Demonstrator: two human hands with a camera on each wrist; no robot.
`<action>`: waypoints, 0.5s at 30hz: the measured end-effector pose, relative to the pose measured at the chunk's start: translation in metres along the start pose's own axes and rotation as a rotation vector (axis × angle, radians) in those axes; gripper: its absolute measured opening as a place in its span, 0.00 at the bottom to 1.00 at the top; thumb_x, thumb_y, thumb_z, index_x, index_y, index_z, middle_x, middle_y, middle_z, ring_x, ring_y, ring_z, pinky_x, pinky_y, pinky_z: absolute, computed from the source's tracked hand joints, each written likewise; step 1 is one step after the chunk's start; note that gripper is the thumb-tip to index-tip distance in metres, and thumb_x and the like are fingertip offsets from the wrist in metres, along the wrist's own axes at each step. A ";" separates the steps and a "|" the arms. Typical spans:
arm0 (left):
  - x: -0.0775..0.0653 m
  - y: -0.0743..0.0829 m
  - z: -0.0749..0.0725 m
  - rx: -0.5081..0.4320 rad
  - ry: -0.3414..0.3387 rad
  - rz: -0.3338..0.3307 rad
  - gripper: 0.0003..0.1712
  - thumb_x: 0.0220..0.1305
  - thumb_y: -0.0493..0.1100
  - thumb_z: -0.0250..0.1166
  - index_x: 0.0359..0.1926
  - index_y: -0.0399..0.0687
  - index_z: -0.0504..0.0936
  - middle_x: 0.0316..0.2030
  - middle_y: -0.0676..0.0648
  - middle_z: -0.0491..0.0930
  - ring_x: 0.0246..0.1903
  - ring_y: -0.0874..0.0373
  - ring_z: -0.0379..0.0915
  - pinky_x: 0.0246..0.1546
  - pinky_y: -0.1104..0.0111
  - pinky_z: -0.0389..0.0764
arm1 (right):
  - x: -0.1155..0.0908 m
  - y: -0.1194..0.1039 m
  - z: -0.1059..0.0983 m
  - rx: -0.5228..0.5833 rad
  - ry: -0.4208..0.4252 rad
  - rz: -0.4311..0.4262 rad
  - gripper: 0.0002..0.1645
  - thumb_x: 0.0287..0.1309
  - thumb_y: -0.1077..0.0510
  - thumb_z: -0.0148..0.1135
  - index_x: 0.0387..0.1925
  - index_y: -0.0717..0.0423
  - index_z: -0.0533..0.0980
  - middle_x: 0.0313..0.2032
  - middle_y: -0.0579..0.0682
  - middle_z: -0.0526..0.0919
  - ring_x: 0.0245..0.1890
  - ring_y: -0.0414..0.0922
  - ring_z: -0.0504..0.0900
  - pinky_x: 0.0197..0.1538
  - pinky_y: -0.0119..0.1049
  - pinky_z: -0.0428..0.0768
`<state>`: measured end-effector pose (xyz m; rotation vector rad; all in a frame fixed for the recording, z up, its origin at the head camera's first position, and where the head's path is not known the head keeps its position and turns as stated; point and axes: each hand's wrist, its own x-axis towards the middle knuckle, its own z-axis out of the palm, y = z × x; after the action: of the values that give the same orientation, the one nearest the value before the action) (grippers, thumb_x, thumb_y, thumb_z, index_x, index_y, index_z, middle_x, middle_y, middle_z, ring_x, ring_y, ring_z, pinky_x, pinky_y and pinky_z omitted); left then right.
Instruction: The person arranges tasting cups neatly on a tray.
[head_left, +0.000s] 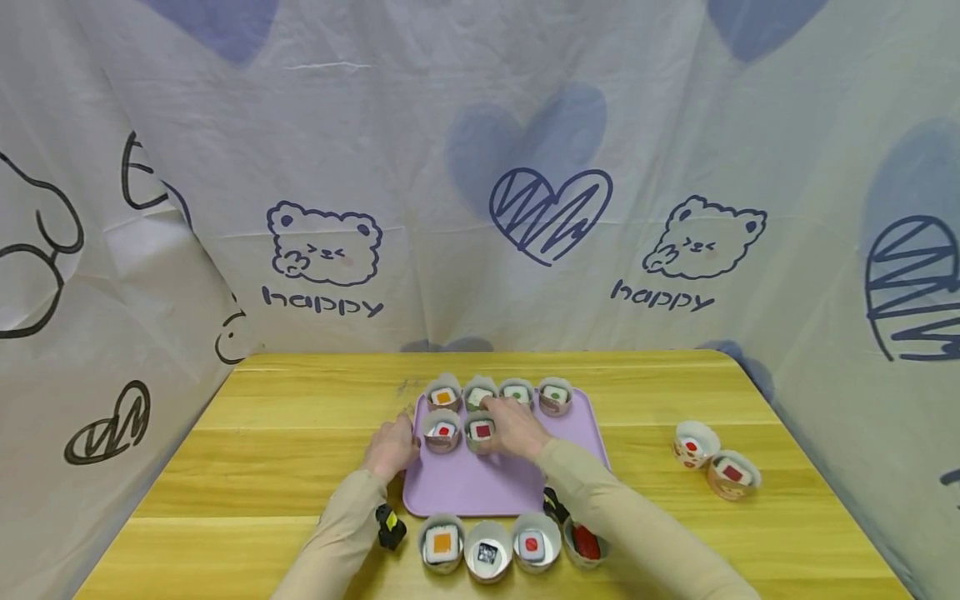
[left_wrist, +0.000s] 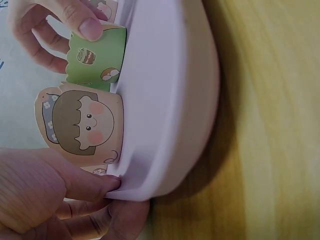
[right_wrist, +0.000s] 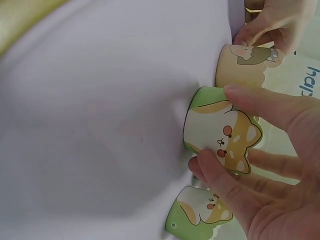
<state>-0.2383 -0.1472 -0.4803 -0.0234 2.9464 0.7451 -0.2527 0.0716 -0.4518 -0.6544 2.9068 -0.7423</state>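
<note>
A lilac rectangular plastic tray (head_left: 468, 487) lay at lower centre, its rim pinched by the left hand (head_left: 393, 450); tugging could have jostled it. In its upper half, the right hand (head_left: 517, 429) held a green, dog-printed paper cup (right_wrist: 205, 125), which squeezing might have crumpled.

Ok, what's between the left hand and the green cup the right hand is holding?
A tan cup, on the tray; the left wrist view shows it between them.

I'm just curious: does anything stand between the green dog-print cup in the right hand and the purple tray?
Nothing visible does. The right hand holds the green dog-print paper cup against the purple tray, with nothing seen between them. The beige girl-print paper cup stands beside it, on the left.
</note>
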 end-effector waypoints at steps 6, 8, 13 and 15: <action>0.000 0.000 0.000 0.002 -0.003 0.001 0.11 0.65 0.37 0.61 0.44 0.33 0.74 0.33 0.34 0.80 0.31 0.45 0.78 0.30 0.58 0.80 | 0.001 -0.002 0.001 0.010 0.005 0.037 0.33 0.44 0.55 0.81 0.50 0.62 0.76 0.43 0.59 0.83 0.46 0.56 0.82 0.51 0.50 0.82; 0.000 0.000 -0.001 0.003 -0.003 0.002 0.10 0.65 0.37 0.61 0.44 0.33 0.74 0.33 0.35 0.80 0.31 0.45 0.78 0.30 0.58 0.80 | 0.002 -0.002 0.001 0.012 0.006 0.045 0.33 0.44 0.55 0.81 0.50 0.62 0.76 0.43 0.59 0.83 0.46 0.56 0.83 0.51 0.50 0.82; 0.000 0.000 0.000 0.003 -0.003 0.006 0.11 0.65 0.37 0.61 0.44 0.32 0.74 0.33 0.34 0.80 0.32 0.44 0.78 0.31 0.57 0.81 | 0.001 -0.003 0.001 0.016 0.005 0.054 0.32 0.44 0.55 0.81 0.49 0.62 0.76 0.43 0.60 0.83 0.46 0.57 0.83 0.51 0.50 0.83; 0.000 0.000 0.000 0.004 -0.003 0.003 0.11 0.65 0.36 0.61 0.45 0.32 0.74 0.33 0.34 0.80 0.32 0.44 0.79 0.31 0.57 0.81 | 0.001 -0.003 0.001 0.017 0.005 0.054 0.32 0.43 0.56 0.81 0.49 0.62 0.75 0.43 0.60 0.83 0.46 0.57 0.83 0.51 0.50 0.83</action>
<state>-0.2384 -0.1472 -0.4801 -0.0171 2.9456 0.7397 -0.2525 0.0685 -0.4515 -0.5712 2.9064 -0.7628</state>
